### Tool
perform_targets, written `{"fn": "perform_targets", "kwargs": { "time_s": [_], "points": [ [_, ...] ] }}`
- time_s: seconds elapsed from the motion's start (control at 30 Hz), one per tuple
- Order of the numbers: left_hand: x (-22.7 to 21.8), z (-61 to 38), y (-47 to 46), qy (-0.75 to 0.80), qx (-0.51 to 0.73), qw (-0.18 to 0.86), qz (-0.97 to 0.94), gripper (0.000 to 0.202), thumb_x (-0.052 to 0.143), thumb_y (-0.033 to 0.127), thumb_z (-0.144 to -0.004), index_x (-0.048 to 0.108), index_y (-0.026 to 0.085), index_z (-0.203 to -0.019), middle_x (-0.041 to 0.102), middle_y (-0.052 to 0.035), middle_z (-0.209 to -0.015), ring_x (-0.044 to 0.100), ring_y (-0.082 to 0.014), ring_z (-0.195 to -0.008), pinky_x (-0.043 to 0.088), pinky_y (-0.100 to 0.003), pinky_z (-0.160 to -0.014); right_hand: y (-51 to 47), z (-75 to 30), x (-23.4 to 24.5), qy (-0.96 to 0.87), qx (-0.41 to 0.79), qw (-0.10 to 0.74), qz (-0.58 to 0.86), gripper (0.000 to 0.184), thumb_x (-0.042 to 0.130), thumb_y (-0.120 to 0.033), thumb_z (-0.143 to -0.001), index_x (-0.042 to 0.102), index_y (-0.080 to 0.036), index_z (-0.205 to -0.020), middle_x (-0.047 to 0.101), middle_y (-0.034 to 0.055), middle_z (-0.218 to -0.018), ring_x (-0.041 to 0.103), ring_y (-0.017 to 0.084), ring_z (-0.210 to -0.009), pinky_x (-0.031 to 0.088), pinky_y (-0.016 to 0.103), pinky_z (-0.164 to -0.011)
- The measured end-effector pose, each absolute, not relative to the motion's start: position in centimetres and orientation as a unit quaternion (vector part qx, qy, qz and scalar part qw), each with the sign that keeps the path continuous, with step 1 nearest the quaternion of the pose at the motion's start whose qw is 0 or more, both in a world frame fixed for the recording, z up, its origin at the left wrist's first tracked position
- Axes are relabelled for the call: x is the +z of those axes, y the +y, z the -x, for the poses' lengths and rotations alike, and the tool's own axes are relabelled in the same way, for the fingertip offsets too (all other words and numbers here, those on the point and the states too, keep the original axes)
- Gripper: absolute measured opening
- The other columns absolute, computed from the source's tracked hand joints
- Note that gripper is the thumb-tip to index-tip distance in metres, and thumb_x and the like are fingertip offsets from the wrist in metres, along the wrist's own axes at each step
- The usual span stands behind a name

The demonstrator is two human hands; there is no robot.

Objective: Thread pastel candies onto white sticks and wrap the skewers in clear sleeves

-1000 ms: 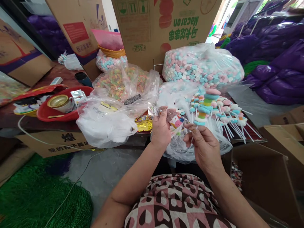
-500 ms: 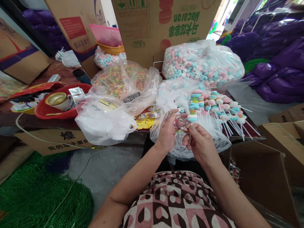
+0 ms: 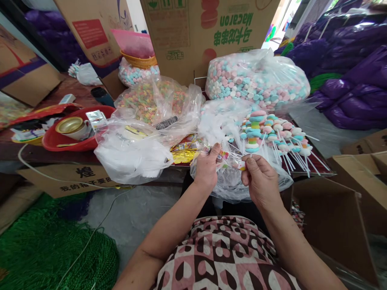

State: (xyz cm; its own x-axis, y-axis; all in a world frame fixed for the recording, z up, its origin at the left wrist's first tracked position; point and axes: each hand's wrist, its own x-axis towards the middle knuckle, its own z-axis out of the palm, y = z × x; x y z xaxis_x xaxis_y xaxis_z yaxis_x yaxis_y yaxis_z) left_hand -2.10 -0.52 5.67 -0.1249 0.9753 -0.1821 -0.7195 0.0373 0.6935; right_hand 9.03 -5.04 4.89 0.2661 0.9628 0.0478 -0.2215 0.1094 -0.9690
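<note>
My left hand (image 3: 207, 167) is closed, gripping one end of a clear printed plastic wrapper (image 3: 229, 156) with the thumb on top. At its other end, the fingertips of my right hand (image 3: 262, 179) pinch the wrapper's edge, leaving it stretched between both hands. A marshmallow skewer (image 3: 252, 139) in blue, white, green and orange rises just above my right fingertips; I cannot make out whether its stick is between them. More marshmallow skewers (image 3: 286, 137) lie heaped to the right, white sticks toward me. Under my hands is a crumpled clear plastic bag (image 3: 232, 183).
A large bag of loose marshmallows (image 3: 256, 78) stands behind the skewers. To its left lie a bag of gummy candy (image 3: 154, 96), a bag of white wrappers (image 3: 136, 161), gold twist ties (image 3: 183, 156) and a red basin (image 3: 57, 141). An open cardboard box (image 3: 329, 225) sits at lower right.
My left hand has drawn slightly left and my right hand slightly right, pulling the wrapper straighter between them. The skewer above my right fingertips has shifted right and up.
</note>
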Motion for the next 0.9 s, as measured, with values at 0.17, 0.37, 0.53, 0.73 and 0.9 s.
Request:
{"fn": "perform_targets", "kwargs": {
  "time_s": [0.17,0.37,0.53,0.73,0.9],
  "points": [
    [4.6,2.2,0.0,0.367,0.667,0.621,-0.189,0.037,0.086,0.04,-0.066,0.057,0.018,-0.073,0.054,0.0076,-0.057,0.059,-0.0074,-0.055,0.039,-0.018,-0.05,-5.0,-8.9,5.0,-0.398,0.447,0.641,0.481,0.026,0.073,-0.047,-0.082,0.066,-0.022,-0.086,0.057,-0.005,-0.058,0.043,0.007,-0.038,0.025,0.022,-0.038],
    [5.3,4.7,1.8,0.324,0.683,0.65,-0.082,0.028,0.082,0.034,-0.074,0.06,0.017,-0.082,0.06,0.0067,-0.062,0.053,-0.0051,-0.048,0.034,-0.018,-0.045,-6.6,-10.3,7.3,-0.385,0.457,0.658,0.458,0.022,0.075,-0.042,-0.081,0.065,-0.023,-0.083,0.055,-0.005,-0.056,0.042,0.007,-0.041,0.03,0.022,-0.041],
    [6.2,5.8,2.3,0.291,0.679,0.673,-0.037,0.02,0.074,0.03,-0.083,0.06,0.016,-0.077,0.058,0.0068,-0.059,0.053,-0.0038,-0.048,0.035,-0.017,-0.046,-9.5,-12.4,7.0,-0.428,0.499,0.576,0.486,0.027,0.076,-0.048,-0.079,0.067,-0.022,-0.077,0.055,-0.0028,-0.052,0.041,0.008,-0.039,0.03,0.022,-0.039],
    [6.4,5.6,2.1,0.282,0.675,0.681,-0.017,0.019,0.064,0.025,-0.092,0.061,0.016,-0.075,0.059,0.0058,-0.058,0.054,-0.0035,-0.047,0.042,-0.016,-0.051,-11.4,-13.8,5.8,-0.498,0.484,0.445,0.566,0.035,0.067,-0.054,-0.085,0.063,-0.021,-0.073,0.058,-0.001,-0.059,0.045,0.009,-0.042,0.034,0.022,-0.04],
    [6.0,5.1,2.1,0.265,0.674,0.688,-0.042,0.015,0.067,0.025,-0.09,0.065,0.016,-0.077,0.063,0.0033,-0.064,0.061,-0.0067,-0.056,0.051,-0.02,-0.066,-11.4,-14.5,5.0,-0.546,0.455,0.389,0.586,0.034,0.061,-0.056,-0.088,0.065,-0.022,-0.088,0.058,-0.0025,-0.058,0.046,0.009,-0.042,0.036,0.022,-0.041]
  ]
}}
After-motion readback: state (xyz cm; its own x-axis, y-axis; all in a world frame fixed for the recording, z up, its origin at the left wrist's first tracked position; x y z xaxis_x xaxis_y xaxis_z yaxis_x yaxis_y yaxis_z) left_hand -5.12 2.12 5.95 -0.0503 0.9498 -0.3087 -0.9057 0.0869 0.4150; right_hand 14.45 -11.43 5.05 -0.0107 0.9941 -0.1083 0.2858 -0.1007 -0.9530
